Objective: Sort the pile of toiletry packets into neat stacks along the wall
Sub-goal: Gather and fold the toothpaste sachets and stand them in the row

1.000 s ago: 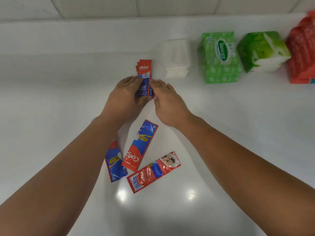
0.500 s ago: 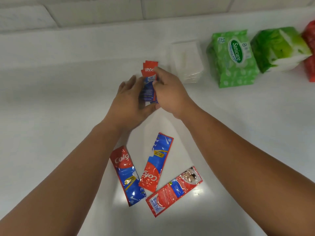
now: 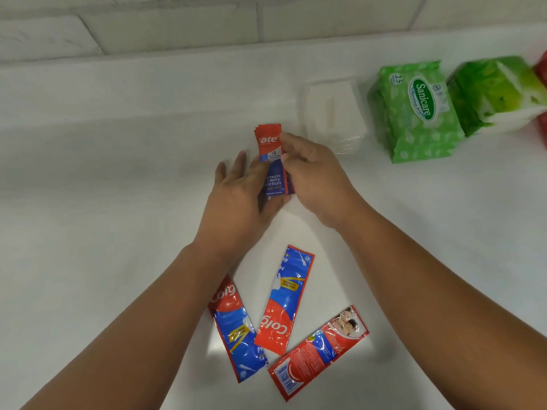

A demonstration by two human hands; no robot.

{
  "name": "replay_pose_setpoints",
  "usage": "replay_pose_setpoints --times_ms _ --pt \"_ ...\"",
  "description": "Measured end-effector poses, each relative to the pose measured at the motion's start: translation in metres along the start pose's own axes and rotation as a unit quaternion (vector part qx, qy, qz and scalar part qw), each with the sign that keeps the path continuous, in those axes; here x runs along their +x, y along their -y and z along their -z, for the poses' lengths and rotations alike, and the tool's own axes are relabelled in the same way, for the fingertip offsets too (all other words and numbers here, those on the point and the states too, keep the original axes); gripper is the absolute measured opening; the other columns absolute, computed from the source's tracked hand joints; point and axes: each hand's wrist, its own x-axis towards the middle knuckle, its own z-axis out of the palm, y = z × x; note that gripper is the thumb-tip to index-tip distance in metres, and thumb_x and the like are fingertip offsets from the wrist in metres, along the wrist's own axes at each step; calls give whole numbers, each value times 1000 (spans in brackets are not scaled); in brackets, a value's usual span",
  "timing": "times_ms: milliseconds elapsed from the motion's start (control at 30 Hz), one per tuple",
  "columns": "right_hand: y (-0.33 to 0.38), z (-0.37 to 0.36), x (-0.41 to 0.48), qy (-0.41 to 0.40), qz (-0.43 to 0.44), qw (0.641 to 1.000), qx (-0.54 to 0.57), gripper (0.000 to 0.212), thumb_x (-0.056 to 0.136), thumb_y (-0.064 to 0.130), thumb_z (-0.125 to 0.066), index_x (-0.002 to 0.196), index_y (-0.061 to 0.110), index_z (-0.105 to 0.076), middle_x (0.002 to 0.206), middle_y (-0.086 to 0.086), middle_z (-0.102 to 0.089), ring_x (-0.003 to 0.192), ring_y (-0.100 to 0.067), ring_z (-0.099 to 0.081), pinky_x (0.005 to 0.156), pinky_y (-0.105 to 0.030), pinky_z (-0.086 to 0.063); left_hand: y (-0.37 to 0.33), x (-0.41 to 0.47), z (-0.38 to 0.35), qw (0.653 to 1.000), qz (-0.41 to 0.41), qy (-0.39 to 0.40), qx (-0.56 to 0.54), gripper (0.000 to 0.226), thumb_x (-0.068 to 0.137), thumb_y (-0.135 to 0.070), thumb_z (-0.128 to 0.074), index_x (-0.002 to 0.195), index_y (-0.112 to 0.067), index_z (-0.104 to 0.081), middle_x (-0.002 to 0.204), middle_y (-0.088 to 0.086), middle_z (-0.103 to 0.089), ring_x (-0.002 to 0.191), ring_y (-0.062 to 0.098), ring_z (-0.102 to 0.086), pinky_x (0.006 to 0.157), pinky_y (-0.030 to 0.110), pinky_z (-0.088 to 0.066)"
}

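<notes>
A small stack of red and blue toothpaste sachets (image 3: 272, 161) is held upright between both hands over the white counter. My right hand (image 3: 313, 179) pinches its right edge, fingers curled round the top. My left hand (image 3: 239, 196) lies against its left side with fingers fairly straight and the thumb under the bottom. Three loose toothpaste sachets lie nearer me: one on the left (image 3: 233, 329), one in the middle (image 3: 284, 300) overlapping it, and one on the right (image 3: 319, 350) lying back side up.
Along the back stand a stack of clear white packets (image 3: 331, 110), green Sanicare wipe packs (image 3: 417, 110), a green and white pack (image 3: 497, 96) and a red pack (image 3: 543, 69) at the right edge. A tiled wall (image 3: 177, 22) rises behind the counter.
My right hand moved up from beside the stack onto its right edge and top. My left fingers have spread off the front, uncovering more of the sachet. The view shifted, so everything sits lower.
</notes>
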Motion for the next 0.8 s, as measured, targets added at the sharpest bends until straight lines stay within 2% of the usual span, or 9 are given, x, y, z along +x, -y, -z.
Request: replay_pose_setpoints --times_ms 100,200,300,367,533,600,700,767,800 --pt "2 1 0 -15 -23 996 81 32 103 20 -48 132 13 -61 126 -4 -67 109 -15 -67 95 -31 -54 -1 -1 -2 1000 6 -1 17 62 94 -44 -66 143 -7 -54 143 17 -58 141 43 -42 117 62 -29" --pt "0 1 3 -14 -43 983 177 24 104 28 -48 106 18 -70 96 3 -75 87 -9 -72 77 -22 -56 0 1 -3 1000 7 -3 26 62 94 -44 -67 142 -7 -55 143 16 -58 141 42 -43 116 61 -30" --pt "-3 1 6 -4 -55 972 228 31 104 36 -44 92 21 -69 88 5 -75 86 -11 -72 82 -26 -57 0 2 -5 999 12 -10 34 61 93 -43 -68 141 -6 -56 141 17 -59 139 43 -45 115 62 -31" --pt "-3 -1 8 -2 -53 972 227 30 104 37 -44 92 23 -68 89 6 -75 88 -12 -72 85 -30 -57 0 5 -5 999 9 -22 37 59 93 -41 -69 138 -3 -58 137 18 -62 136 44 -49 113 62 -34" --pt "-1 -9 15 -18 -26 983 183 25 103 27 -48 105 15 -69 82 7 -74 79 -7 -72 65 -18 -54 11 20 1 1000 -8 -25 14 55 95 -40 -64 137 -7 -59 139 15 -62 135 44 -49 112 59 -33" --pt "1 -14 19 -21 -9 985 171 20 100 26 -48 96 23 -68 82 5 -73 81 -9 -71 71 -23 -56 15 28 4 1000 -1 -14 8 56 94 -41 -64 139 -9 -58 140 16 -61 138 42 -46 114 60 -31" --pt "8 -19 24 -24 3 990 142 33 90 34 -48 116 20 -62 102 -4 -67 98 -20 -66 92 -40 -55 18 35 5 1000 4 -8 5 58 94 -43 -62 141 -10 -56 142 17 -59 141 40 -44 117 58 -30" --pt "11 -20 27 -26 0 989 143 38 90 34 -49 123 20 -61 100 0 -67 97 -17 -66 95 -41 -55 17 40 5 1000 8 -13 -3 57 94 -41 -64 141 -11 -56 141 17 -60 140 40 -45 116 58 -30" --pt "11 -20 30 -30 0 989 143 29 92 32 -49 115 26 -65 94 6 -68 92 -13 -67 93 -40 -55 16 42 4 1000 10 -17 -5 57 93 -40 -65 141 -10 -56 140 16 -60 140 40 -45 116 58 -30"
